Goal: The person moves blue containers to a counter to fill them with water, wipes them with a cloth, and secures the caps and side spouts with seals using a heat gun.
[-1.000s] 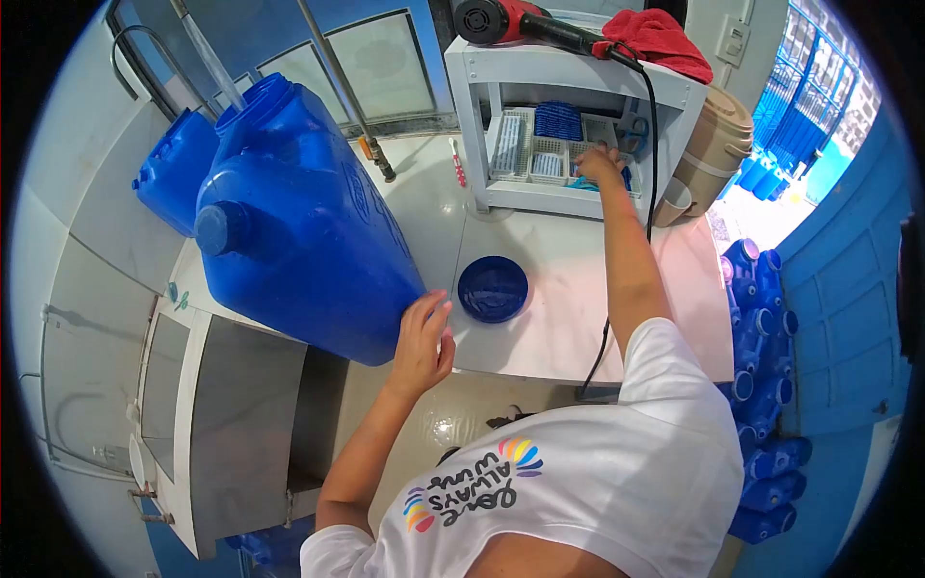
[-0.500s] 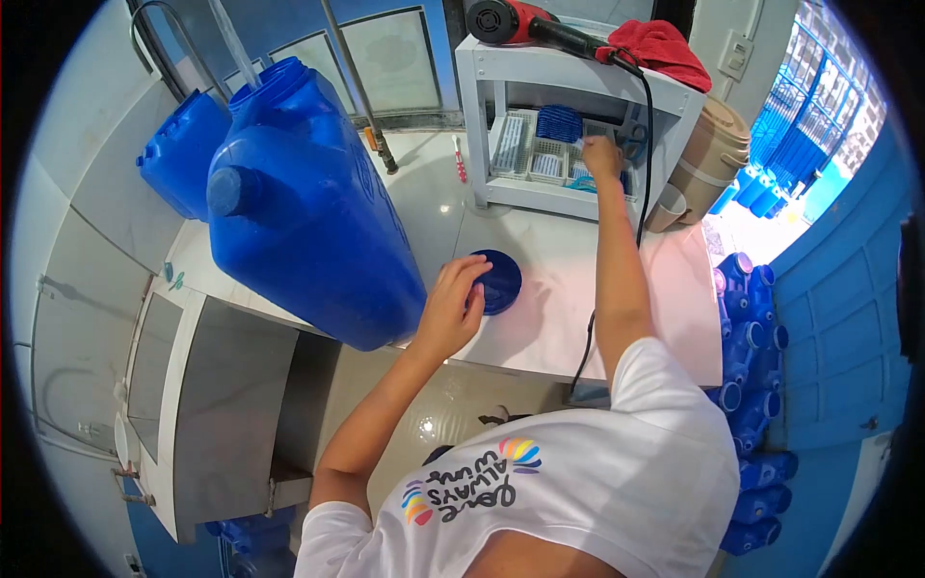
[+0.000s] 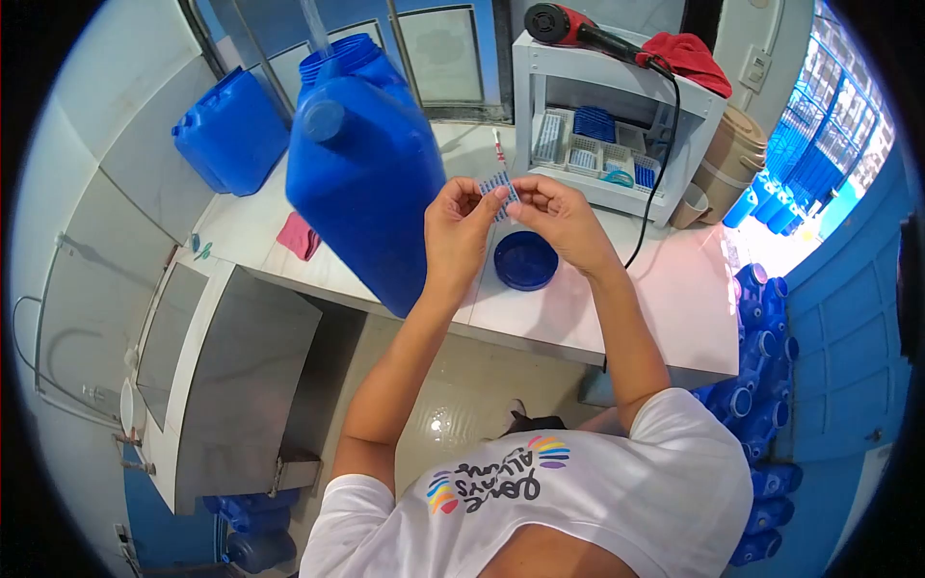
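Above the counter, my left hand [image 3: 459,231] and my right hand [image 3: 567,223] meet, pinching a small sheet of printed labels [image 3: 497,183] between thumbs and fingers. The sheet is pale with rows of small dark blue marks; my fingertips cover part of it. Just below my hands, a round dark blue cap [image 3: 526,262] lies on the white counter, touched by neither hand. Left of them stands a large blue water jug [image 3: 361,183] with a capped spout; a stream of water enters its top opening.
A second blue jug [image 3: 231,135] stands at the back left, near a pink cloth [image 3: 299,236]. On the right, a white shelf [image 3: 617,65] holds small baskets, with a red and black heat gun [image 3: 578,29] and a red towel [image 3: 686,60] on top. A brush [image 3: 499,149] lies behind my hands.
My right hand has come back from the shelf with the label sheet. My left hand has left the cap and now grips the sheet too. The view has shifted left.
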`<state>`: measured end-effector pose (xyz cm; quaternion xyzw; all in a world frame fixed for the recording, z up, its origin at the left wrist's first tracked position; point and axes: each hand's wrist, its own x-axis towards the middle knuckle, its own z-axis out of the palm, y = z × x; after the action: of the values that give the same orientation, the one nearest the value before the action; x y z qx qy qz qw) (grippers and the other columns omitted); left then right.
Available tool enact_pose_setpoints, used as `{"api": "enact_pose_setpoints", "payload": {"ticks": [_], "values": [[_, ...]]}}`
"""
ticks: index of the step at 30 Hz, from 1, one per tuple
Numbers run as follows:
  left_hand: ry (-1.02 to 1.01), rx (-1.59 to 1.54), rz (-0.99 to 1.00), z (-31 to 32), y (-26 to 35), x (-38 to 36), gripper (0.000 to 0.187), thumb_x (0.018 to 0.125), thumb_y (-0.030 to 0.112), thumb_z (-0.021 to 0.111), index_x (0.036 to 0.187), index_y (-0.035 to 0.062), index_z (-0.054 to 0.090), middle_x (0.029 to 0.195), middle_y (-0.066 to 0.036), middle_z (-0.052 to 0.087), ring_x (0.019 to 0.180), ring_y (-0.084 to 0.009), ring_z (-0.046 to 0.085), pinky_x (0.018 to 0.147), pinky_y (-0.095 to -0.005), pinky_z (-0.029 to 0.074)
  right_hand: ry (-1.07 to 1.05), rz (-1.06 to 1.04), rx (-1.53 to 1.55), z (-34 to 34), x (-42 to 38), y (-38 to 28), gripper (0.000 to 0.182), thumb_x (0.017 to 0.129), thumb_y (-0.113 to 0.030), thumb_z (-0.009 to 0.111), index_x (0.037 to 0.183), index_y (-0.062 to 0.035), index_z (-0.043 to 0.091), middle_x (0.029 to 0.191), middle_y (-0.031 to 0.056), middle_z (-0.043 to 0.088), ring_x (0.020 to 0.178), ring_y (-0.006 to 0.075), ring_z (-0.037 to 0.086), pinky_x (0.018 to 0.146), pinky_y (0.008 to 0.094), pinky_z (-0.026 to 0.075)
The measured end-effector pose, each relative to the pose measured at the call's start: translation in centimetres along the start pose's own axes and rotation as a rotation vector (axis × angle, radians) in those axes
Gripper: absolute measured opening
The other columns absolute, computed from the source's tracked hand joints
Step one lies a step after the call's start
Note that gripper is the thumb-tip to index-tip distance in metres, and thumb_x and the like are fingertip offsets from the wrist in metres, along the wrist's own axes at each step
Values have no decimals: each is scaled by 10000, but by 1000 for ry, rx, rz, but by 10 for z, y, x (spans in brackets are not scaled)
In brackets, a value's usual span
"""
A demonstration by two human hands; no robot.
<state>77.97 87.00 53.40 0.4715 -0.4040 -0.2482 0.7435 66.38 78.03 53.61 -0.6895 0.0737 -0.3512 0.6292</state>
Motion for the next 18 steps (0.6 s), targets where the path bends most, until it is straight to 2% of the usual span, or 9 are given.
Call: {"api": "enact_pose_setpoints", "payload": {"ticks": [2,4,5,7,9,13,15,16,18], "values": [[15,56,34,-8,14,-9,127,810,116,658,824,32,564,717,16,561,643,-25,471,565,-170,359,46,37,-20,15,-1,-5,235,828,-66,604,1046,17,574,845,10,589,776,52,522,692,207,417],[28,184,75,-18,25,-20,124,803,82,652,786,2,558,700,8,563,620,-25,474,529,-172,373,90,-63,7,29,-4,-4,136,838,-99,608,902,20,624,798,-7,593,731,30,501,649,187,400],[44,191,72,-21,30,-24,124,803,82,652,786,2,558,700,8,563,620,-25,474,529,-172,373,76,-57,16,38,-5,-7,136,838,-99,608,902,20,624,798,-7,593,731,30,501,649,187,400],[126,206,241,-24,41,-29,102,798,66,650,792,7,566,705,4,564,619,-27,473,531,-170,374,145,-135,124,57,-6,-13,130,841,-110,611,857,17,636,737,-26,581,692,13,483,610,170,382],[214,128,255,-30,57,-31,101,801,50,640,772,9,552,710,-16,575,617,-43,496,541,-174,395,119,-172,165,70,-4,-17,133,839,-115,615,855,15,635,742,-17,588,672,10,484,593,170,382],[158,139,158,-58,90,-39,82,796,32,632,769,27,554,779,-36,597,669,-72,529,628,-202,426,57,-197,251,87,8,-28,146,841,-132,615,854,11,636,751,-12,596,667,23,488,596,185,393],[101,-4,196,-60,103,-44,71,791,35,632,777,33,562,818,-47,598,744,-92,544,725,-230,425,-12,-287,-62,89,21,-27,151,829,-136,621,892,0,642,779,1,607,695,42,520,618,194,410],[61,-56,187,-72,109,-47,59,792,35,625,789,34,566,832,-51,594,798,-110,548,784,-249,413,-150,-232,-41,82,27,-35,186,822,-145,619,953,-14,634,859,31,610,780,78,554,658,223,430],[201,-43,205,-82,118,-54,61,813,56,607,795,58,549,818,-37,592,762,-96,547,721,-237,420,-143,-592,-56,80,61,-53,226,804,-138,620,1003,-33,626,944,70,609,855,153,582,725,276,460]]}}
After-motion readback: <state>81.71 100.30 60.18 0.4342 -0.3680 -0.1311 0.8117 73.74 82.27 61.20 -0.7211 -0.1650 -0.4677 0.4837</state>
